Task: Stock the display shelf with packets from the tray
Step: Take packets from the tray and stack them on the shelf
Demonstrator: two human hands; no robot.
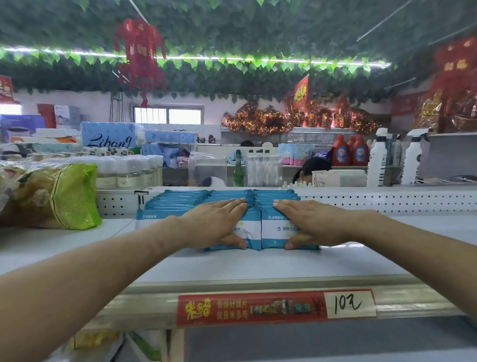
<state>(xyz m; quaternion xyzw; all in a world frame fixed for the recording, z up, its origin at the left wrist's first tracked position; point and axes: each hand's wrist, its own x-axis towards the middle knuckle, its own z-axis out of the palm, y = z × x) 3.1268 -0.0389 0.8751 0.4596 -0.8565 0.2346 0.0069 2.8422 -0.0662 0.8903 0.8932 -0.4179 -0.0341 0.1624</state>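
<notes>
With fingers flat, grasping nothing, we should push the blue-and-white plastic packets evenly back from the red price label.

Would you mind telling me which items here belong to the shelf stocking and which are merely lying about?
Job: blue packets, display shelf, left hand, right hand.
Lying about: green bag, price label, red bottles, green glass bottle.

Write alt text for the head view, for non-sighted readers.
The left hand and right hand lie flat on rows of blue-and-white packets on a shelf. A green bag sits nearby; a red price label fronts the edge.
</notes>
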